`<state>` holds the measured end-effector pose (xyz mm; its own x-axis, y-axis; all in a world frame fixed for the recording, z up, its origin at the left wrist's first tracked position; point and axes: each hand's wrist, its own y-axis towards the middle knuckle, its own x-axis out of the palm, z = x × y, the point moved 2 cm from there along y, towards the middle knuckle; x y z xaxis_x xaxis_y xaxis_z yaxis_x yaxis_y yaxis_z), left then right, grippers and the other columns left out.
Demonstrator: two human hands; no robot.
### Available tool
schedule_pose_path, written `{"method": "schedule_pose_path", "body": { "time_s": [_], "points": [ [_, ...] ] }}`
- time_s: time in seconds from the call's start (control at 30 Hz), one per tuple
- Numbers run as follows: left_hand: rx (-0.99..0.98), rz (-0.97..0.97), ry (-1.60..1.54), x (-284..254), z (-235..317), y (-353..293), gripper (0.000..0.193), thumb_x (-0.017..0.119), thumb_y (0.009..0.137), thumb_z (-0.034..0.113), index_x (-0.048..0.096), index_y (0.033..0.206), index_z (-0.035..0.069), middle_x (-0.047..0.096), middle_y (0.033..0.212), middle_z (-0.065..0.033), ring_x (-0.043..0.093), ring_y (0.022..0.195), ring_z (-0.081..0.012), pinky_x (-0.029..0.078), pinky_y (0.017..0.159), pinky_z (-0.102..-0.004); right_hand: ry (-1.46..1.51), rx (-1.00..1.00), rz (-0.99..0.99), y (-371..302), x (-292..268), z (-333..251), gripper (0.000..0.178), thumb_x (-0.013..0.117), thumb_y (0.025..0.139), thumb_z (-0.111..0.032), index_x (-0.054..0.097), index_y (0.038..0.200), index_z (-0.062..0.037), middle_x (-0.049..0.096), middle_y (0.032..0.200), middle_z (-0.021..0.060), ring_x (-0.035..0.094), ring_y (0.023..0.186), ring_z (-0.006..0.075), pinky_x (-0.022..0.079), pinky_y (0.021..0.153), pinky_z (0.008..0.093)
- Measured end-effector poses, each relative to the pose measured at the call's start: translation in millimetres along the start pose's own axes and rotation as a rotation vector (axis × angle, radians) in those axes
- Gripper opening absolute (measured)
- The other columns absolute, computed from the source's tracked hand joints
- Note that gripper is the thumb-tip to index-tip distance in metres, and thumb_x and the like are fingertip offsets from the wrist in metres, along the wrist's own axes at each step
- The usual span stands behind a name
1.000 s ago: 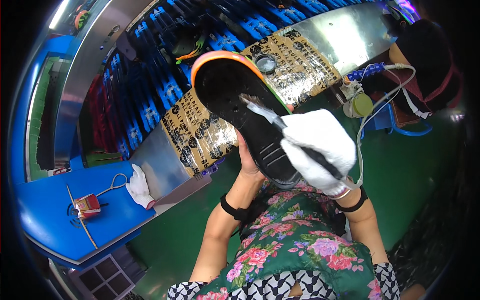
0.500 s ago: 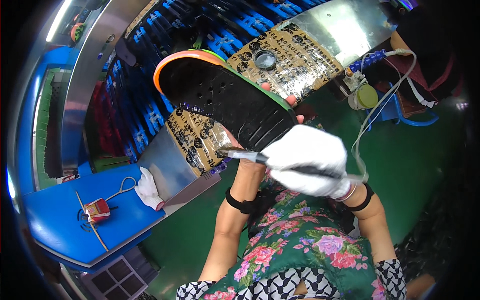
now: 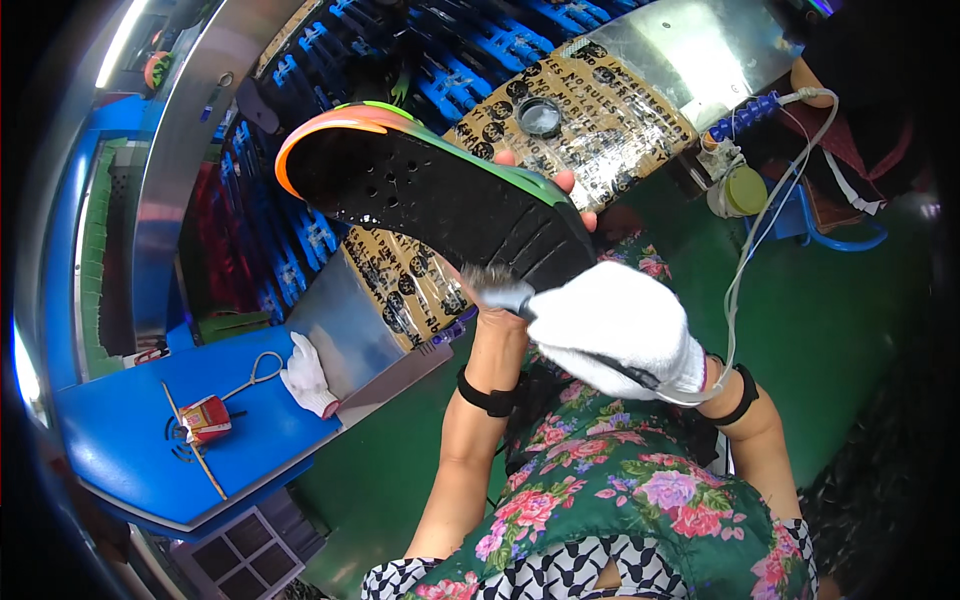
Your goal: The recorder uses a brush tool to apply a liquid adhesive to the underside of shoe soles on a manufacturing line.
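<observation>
A black shoe sole (image 3: 455,205) with an orange-to-green rim is tilted up in front of me, its black inner face with small round holes and grooves turned toward me. My bare left hand (image 3: 565,182) is closed round it from behind, fingertips over the far edge and the thumb side at the near edge. A white knitted glove covers my right hand (image 3: 615,325). That hand grips a brush (image 3: 503,295), its grey bristles at the sole's near edge beside my left thumb. The brush's handle is mostly hidden in the glove.
Brown printed covering (image 3: 640,120) lies on the metal bench, with a small round dark-rimmed dish (image 3: 540,118) on it. Behind is blue slatted machinery (image 3: 480,85). A pale cable (image 3: 745,250) hangs at right near a green-topped pot (image 3: 745,190). At left, a blue surface (image 3: 120,430) bears a white glove (image 3: 308,375) and a red box (image 3: 207,420).
The sole has shifted a little left and turned slightly. The brush has risen to the sole's near edge, its bristles now fanned out and plainly visible.
</observation>
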<state>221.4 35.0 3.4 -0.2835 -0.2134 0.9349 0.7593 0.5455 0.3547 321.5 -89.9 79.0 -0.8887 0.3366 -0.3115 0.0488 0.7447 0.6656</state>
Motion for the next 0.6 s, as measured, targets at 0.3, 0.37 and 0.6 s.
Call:
{"method": "schedule_pose_path", "body": {
  "time_s": [0.3, 0.37, 0.6],
  "points": [
    [0.003, -0.040, 0.075, 0.6, 8.2, 1.3, 0.077, 0.056, 0.096, 0.063, 0.034, 0.158, 0.024, 0.042, 0.151, -0.0348, 0.051, 0.126, -0.0618, 0.048, 0.100, -0.0704, 0.101, 0.061, -0.024, -0.6, -5.3, 0.2, 0.027, 0.083, 0.076, -0.004, 0.076, 0.102, -0.0054, 0.076, 0.099, 0.0101, 0.072, 0.083, 0.0267, 0.057, 0.073, 0.0364],
    [0.019, -0.004, 0.059, -0.3, 8.5, -0.2, 0.077, 0.056, 0.096, 0.063, 0.034, 0.158, 0.024, 0.042, 0.151, -0.0351, 0.051, 0.126, -0.0622, 0.049, 0.099, -0.0701, 0.210, 0.149, 0.014, -2.2, -10.6, 9.7, 0.026, 0.083, 0.076, -0.004, 0.076, 0.102, -0.0053, 0.076, 0.099, 0.0101, 0.072, 0.084, 0.0266, 0.057, 0.073, 0.0362],
    [-0.033, -0.040, 0.057, -5.6, 16.7, 0.0, 0.080, 0.055, 0.095, 0.067, 0.034, 0.158, 0.023, 0.043, 0.149, -0.0357, 0.051, 0.127, -0.0585, 0.046, 0.102, -0.0704, 0.132, 0.057, -0.032, -8.2, -1.3, 3.0, 0.027, 0.083, 0.077, -0.002, 0.076, 0.103, -0.0059, 0.075, 0.100, 0.0094, 0.072, 0.085, 0.0263, 0.058, 0.072, 0.0354]
  ]
}}
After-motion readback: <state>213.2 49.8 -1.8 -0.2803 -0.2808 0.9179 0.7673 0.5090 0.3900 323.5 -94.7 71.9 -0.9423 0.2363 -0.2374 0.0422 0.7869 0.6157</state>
